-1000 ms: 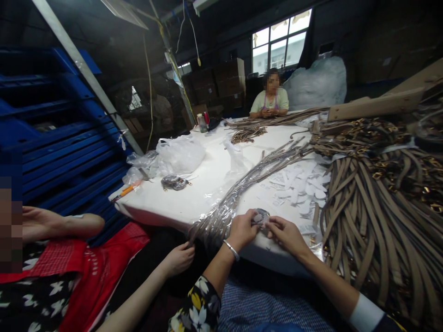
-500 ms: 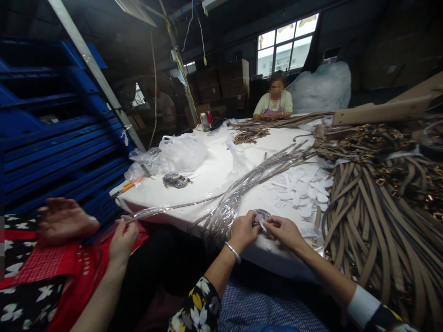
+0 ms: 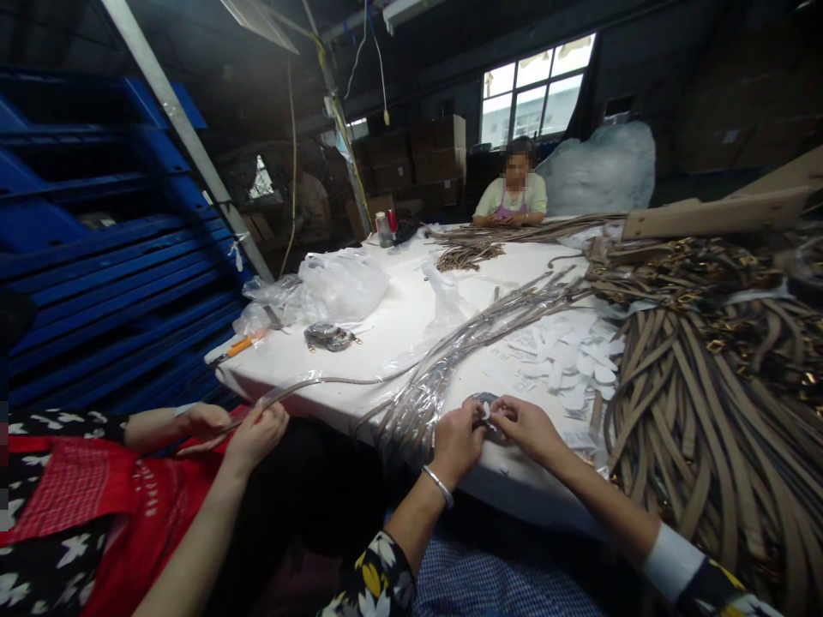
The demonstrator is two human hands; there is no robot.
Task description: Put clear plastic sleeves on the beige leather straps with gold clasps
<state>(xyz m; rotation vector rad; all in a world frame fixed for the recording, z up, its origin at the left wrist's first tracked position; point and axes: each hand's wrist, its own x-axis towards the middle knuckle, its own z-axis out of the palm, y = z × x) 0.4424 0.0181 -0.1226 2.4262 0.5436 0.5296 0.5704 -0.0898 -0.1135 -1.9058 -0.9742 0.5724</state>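
At the table's near edge, my left hand (image 3: 458, 439), with a silver bangle at the wrist, is closed around a small coiled strap (image 3: 487, 398) in clear wrap. My right hand (image 3: 525, 426) meets it from the right, thumb and fingers pinched on a small white tag (image 3: 487, 412) against the coil. Fingers cover most of the coil. Beyond my right hand lie loose white tags (image 3: 566, 356). Left of my hands, a bundle of plastic-wrapped brown straps (image 3: 428, 377) runs across the table.
A co-worker's hands (image 3: 257, 433) at left hold one long strap. Another person (image 3: 511, 195) sits across the white table (image 3: 399, 313). Brown straps with gold buckles (image 3: 694, 411) heap at right. Another wrapped coil (image 3: 329, 336), an orange cutter (image 3: 241, 344) and plastic bags (image 3: 344, 283) lie at left.
The co-worker's hands at left have come together on the strap, the farther one lowering from a raised, open pose. My hands have stayed close together at the coil, with small finger movements.
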